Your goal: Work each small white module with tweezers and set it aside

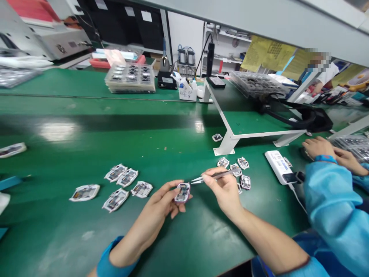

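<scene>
The left hand [157,202] has its fingers [170,189] closed on a small square circuit module [182,192], held just above the green bench [115,146]. The right hand [222,189] pinches tweezers [216,176], their tips touching the module's edge. Other modules [116,172] lie on either side of it; a co-worker's hands [319,148] rest further right.

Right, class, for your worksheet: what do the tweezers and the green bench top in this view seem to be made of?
The tweezers look like brushed steel: grey, slim, with bright glints near the tips. The bench top looks like smooth green rubber or vinyl matting, shown by its glossy glare patches, though the look cannot settle which.
</scene>
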`<act>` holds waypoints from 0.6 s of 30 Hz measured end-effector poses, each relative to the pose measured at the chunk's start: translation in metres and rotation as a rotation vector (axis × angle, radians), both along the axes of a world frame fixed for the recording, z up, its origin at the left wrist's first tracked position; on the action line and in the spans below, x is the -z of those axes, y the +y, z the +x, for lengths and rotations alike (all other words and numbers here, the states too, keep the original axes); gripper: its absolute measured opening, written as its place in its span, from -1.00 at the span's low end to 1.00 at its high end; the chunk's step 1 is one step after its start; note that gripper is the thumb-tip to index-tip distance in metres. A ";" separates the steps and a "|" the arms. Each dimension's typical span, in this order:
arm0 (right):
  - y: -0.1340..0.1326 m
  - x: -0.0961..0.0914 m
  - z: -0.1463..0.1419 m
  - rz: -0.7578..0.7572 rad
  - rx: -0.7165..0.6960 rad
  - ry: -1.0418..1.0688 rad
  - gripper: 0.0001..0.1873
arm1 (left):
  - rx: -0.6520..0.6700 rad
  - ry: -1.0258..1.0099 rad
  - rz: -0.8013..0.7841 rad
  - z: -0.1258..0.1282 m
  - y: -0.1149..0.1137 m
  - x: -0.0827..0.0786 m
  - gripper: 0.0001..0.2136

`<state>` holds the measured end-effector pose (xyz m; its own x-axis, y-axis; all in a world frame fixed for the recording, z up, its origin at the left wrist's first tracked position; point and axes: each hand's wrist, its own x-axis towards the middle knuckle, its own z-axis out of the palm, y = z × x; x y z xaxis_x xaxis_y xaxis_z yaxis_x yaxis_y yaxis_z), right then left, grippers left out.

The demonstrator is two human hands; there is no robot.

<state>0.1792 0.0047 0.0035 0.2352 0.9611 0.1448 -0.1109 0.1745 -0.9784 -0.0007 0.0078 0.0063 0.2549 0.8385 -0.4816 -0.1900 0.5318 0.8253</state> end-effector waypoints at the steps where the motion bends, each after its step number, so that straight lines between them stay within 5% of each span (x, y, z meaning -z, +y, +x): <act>1: 0.000 0.001 0.000 -0.001 -0.004 -0.005 -0.91 | -0.008 0.014 -0.002 0.000 -0.001 0.000 -0.63; 8: -0.005 0.004 -0.002 0.044 -0.091 -0.104 -0.93 | 0.005 -0.034 0.016 0.005 -0.007 -0.002 -0.61; 18: -0.008 0.007 -0.006 0.137 -0.117 -0.268 -0.96 | 0.048 0.170 0.190 0.003 -0.008 0.003 -0.42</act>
